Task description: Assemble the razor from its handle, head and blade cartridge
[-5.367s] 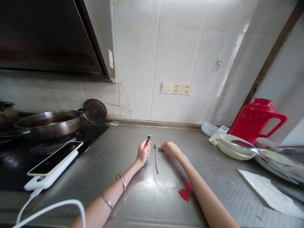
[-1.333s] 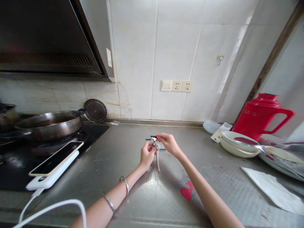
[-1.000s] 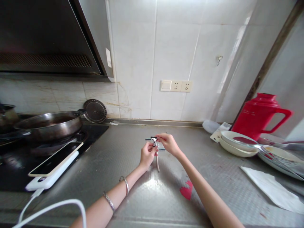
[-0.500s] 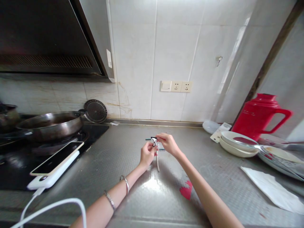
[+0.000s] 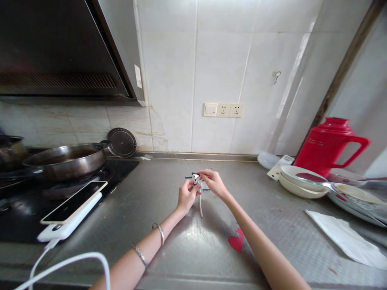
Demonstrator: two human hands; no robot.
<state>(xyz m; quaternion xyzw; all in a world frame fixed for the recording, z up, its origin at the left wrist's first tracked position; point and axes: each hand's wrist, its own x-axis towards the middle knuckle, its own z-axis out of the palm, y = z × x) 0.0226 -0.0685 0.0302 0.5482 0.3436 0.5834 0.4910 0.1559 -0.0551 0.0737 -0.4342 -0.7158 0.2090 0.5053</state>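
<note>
Inside the round steel pan [image 5: 90,164], brown shows; right of it, left hand [image 5: 188,195] holds a T-shaped black-and-silver piece [image 5: 196,177]. Right hand [image 5: 213,182] pinches its top.

Silvery piece [image 5: 196,181], dark bar [image 5: 195,174] across top; pale rod [image 5: 200,207], slightly curved

Pale, glossy tiles cover the wall [image 5: 169,60], with brownish stains [image 5: 159,125] low on the left, a cream switch and sockets [image 5: 223,110] near the middle, and a small hook [image 5: 276,76] higher to the right. Below runs a textured grey metal counter [image 5: 145,193] with a raised ledge [image 5: 211,157] along the wall, meeting a black stove [image 5: 18,225] on the left beneath a dark, slotted hood [image 5: 60,48]. Whitish light glares on counter and tiles, and a brown strip [image 5: 344,68] slants up the right side.
</note>
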